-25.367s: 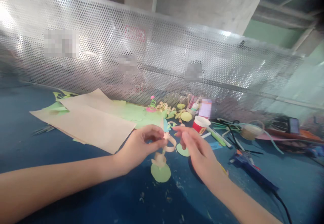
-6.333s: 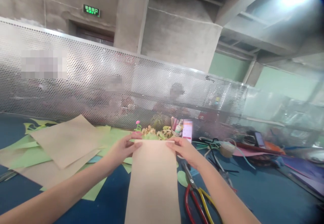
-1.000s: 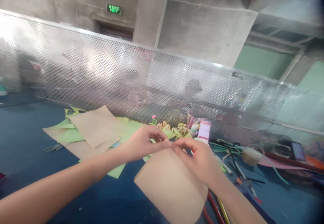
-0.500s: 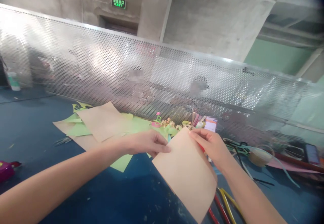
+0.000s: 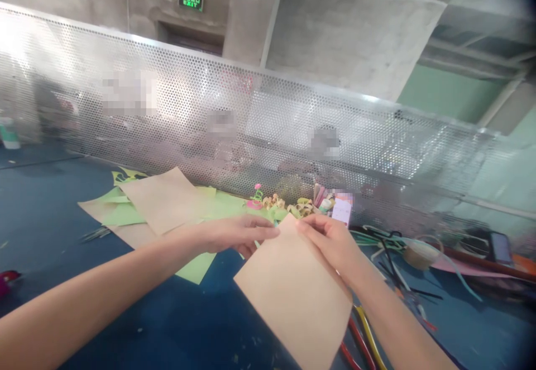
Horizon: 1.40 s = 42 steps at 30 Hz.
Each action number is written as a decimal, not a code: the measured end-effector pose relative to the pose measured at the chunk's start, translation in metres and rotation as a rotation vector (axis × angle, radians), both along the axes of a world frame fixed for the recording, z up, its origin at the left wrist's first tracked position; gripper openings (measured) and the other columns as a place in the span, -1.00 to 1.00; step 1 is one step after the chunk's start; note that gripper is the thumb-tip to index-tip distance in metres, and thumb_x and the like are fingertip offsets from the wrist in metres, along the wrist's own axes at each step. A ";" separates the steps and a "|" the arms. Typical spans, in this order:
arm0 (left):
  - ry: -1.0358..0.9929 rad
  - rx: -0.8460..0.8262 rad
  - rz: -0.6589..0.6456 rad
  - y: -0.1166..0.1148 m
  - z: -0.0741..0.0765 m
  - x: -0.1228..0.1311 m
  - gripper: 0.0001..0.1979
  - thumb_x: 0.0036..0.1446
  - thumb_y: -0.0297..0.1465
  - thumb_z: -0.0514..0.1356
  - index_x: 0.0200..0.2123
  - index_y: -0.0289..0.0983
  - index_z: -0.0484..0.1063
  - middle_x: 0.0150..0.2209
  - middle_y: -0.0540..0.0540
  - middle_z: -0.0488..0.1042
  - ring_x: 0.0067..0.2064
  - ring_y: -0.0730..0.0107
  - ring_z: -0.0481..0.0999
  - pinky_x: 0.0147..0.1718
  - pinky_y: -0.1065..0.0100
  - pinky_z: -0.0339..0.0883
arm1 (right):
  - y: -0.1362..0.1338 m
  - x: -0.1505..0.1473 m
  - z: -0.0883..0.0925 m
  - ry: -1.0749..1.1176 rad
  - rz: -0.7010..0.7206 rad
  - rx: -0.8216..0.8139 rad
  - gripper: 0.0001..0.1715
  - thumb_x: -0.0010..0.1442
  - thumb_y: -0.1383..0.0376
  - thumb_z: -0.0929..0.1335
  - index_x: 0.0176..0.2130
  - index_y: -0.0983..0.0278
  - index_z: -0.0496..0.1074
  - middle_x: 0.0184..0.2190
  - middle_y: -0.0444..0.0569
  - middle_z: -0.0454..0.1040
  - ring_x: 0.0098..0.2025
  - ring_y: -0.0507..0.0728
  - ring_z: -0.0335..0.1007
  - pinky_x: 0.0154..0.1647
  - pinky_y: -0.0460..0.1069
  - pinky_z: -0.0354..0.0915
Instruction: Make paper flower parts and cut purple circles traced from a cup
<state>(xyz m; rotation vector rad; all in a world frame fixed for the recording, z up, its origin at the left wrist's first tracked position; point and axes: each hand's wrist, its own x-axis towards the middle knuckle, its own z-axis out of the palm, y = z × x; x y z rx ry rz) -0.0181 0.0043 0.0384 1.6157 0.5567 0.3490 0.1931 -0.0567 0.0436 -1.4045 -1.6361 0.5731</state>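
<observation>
A cream sheet of paper (image 5: 293, 292) hangs tilted over the blue table, its top corner near the middle of my view. My right hand (image 5: 330, 241) pinches this sheet by its upper right edge, thumb on the front face. At the upper left edge, my left hand (image 5: 238, 233) has its fingers apart, the tips right beside the paper. Whether they touch it is hard to make out. Below my right forearm lie tools with red handles (image 5: 359, 339) and yellow handles (image 5: 371, 334), partly covered by the sheet and arm.
More cream paper (image 5: 161, 197) and green sheets (image 5: 195, 269) lie at the left. Small craft pieces (image 5: 276, 202) and a phone (image 5: 341, 211) sit by the perforated metal screen (image 5: 167, 102). A tape roll (image 5: 421, 255), strips and another phone (image 5: 500, 247) are at the right.
The left fingers have loosened from their pinch on the sheet's left edge and spread. My right hand still grips the sheet, which has shifted slightly left in view along with the whole scene.
</observation>
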 end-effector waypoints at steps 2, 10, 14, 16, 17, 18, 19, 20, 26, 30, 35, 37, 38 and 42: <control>-0.056 0.085 0.112 -0.002 -0.001 0.004 -0.58 -0.02 -0.07 0.20 -0.18 -0.23 0.39 -0.40 0.00 0.42 -0.41 0.44 0.42 -0.46 0.42 0.28 | -0.005 -0.010 0.000 0.001 0.042 -0.050 -0.68 0.06 0.10 0.33 -0.43 0.32 0.44 -0.51 -0.09 0.46 -0.48 0.06 0.33 -0.45 -0.08 0.21; -0.163 0.352 0.236 -0.003 0.001 0.010 -0.76 0.02 -0.23 0.21 -0.46 -0.31 0.46 -0.56 0.04 0.36 -0.50 0.54 0.31 -0.51 0.49 0.21 | -0.016 -0.025 0.000 0.021 0.135 -0.118 -0.65 0.08 0.07 0.33 -0.33 0.29 0.51 -0.39 -0.05 0.54 -0.32 0.13 0.42 -0.32 -0.04 0.28; -0.177 0.354 0.263 0.001 0.001 0.010 -0.78 0.03 -0.27 0.22 -0.49 -0.33 0.44 -0.56 0.03 0.38 -0.51 0.55 0.33 -0.51 0.49 0.23 | -0.012 -0.017 0.000 0.060 0.169 -0.240 -0.61 0.07 0.03 0.33 -0.35 0.29 0.53 -0.42 -0.09 0.53 -0.43 0.07 0.38 -0.42 -0.08 0.24; -0.174 0.327 0.247 0.004 -0.002 0.011 -0.79 0.02 -0.27 0.23 -0.48 -0.33 0.43 -0.54 0.02 0.40 -0.50 0.53 0.36 -0.49 0.47 0.25 | -0.010 -0.015 -0.001 0.083 0.162 -0.266 -0.60 0.04 0.01 0.35 -0.42 0.30 0.52 -0.51 -0.11 0.50 -0.52 0.03 0.32 -0.50 -0.10 0.17; -0.174 0.308 0.242 0.005 -0.004 0.011 -0.79 0.01 -0.27 0.23 -0.48 -0.32 0.44 -0.54 0.02 0.41 -0.49 0.51 0.37 -0.48 0.46 0.26 | -0.010 -0.014 -0.003 0.085 0.166 -0.268 -0.59 0.03 0.00 0.36 -0.45 0.30 0.51 -0.54 -0.12 0.47 -0.55 0.01 0.28 -0.53 -0.11 0.14; -0.169 0.284 0.235 0.005 -0.006 0.011 -0.78 0.01 -0.26 0.23 -0.47 -0.32 0.44 -0.53 0.02 0.41 -0.48 0.51 0.38 -0.47 0.45 0.27 | -0.009 -0.013 -0.004 0.078 0.172 -0.262 -0.59 0.02 0.00 0.36 -0.48 0.31 0.49 -0.58 -0.14 0.44 -0.57 0.00 0.24 -0.55 -0.11 0.10; -0.158 0.253 0.224 0.006 -0.008 0.011 -0.78 0.00 -0.25 0.24 -0.45 -0.31 0.45 -0.53 0.02 0.41 -0.48 0.51 0.38 -0.47 0.45 0.27 | -0.008 -0.012 -0.006 0.067 0.174 -0.254 -0.58 0.02 0.00 0.36 -0.50 0.31 0.49 -0.60 -0.15 0.42 -0.59 -0.01 0.21 -0.56 -0.11 0.08; -0.142 0.220 0.212 0.006 -0.009 0.011 -0.77 0.00 -0.24 0.24 -0.43 -0.31 0.46 -0.53 0.02 0.41 -0.48 0.51 0.37 -0.48 0.46 0.26 | -0.007 -0.012 -0.008 0.057 0.172 -0.246 -0.58 0.01 -0.01 0.36 -0.51 0.31 0.48 -0.62 -0.16 0.40 -0.60 -0.02 0.18 -0.57 -0.11 0.06; -0.086 0.125 0.180 0.011 -0.014 0.010 -0.76 -0.04 -0.24 0.27 -0.43 -0.33 0.50 -0.56 0.04 0.39 -0.51 0.55 0.34 -0.49 0.47 0.22 | -0.002 -0.005 -0.016 0.044 0.199 -0.274 -0.53 0.03 -0.05 0.34 -0.52 0.31 0.46 -0.65 -0.18 0.34 -0.63 -0.04 0.10 -0.59 -0.12 0.00; -0.116 0.116 0.229 0.018 -0.015 0.009 -0.76 -0.06 -0.26 0.29 -0.46 -0.35 0.49 -0.56 0.02 0.40 -0.50 0.53 0.35 -0.46 0.44 0.26 | 0.001 0.005 -0.015 0.019 0.185 -0.373 -0.50 0.05 -0.07 0.32 -0.49 0.31 0.46 -0.63 -0.18 0.37 -0.63 -0.05 0.12 -0.60 -0.13 0.00; -0.137 0.098 0.231 0.028 -0.023 0.008 -0.75 -0.07 -0.25 0.30 -0.45 -0.36 0.50 -0.57 0.01 0.40 -0.50 0.52 0.36 -0.42 0.41 0.29 | 0.006 0.015 -0.019 0.061 0.206 -0.473 -0.48 0.03 -0.07 0.33 -0.39 0.34 0.51 -0.53 -0.10 0.49 -0.58 -0.04 0.25 -0.57 -0.15 0.09; -0.124 0.082 0.229 0.030 -0.027 0.008 -0.74 -0.08 -0.24 0.30 -0.43 -0.37 0.50 -0.55 -0.01 0.42 -0.49 0.51 0.38 -0.41 0.40 0.30 | 0.008 0.017 -0.021 0.068 0.214 -0.482 -0.47 0.02 -0.07 0.34 -0.37 0.35 0.52 -0.51 -0.08 0.51 -0.57 -0.03 0.28 -0.56 -0.15 0.11; -0.120 0.075 0.230 0.030 -0.028 0.008 -0.73 -0.08 -0.24 0.30 -0.43 -0.37 0.50 -0.55 -0.01 0.43 -0.49 0.50 0.38 -0.41 0.40 0.30 | 0.009 0.018 -0.022 0.070 0.214 -0.485 -0.47 0.02 -0.07 0.34 -0.36 0.35 0.52 -0.51 -0.07 0.51 -0.56 -0.03 0.29 -0.55 -0.15 0.13; -0.113 0.058 0.243 0.029 -0.027 0.009 -0.72 -0.09 -0.24 0.31 -0.43 -0.38 0.50 -0.54 -0.02 0.43 -0.48 0.51 0.40 -0.39 0.39 0.31 | 0.010 0.017 -0.024 0.076 0.218 -0.486 -0.48 0.02 -0.06 0.35 -0.36 0.35 0.53 -0.50 -0.07 0.52 -0.56 -0.03 0.30 -0.54 -0.15 0.13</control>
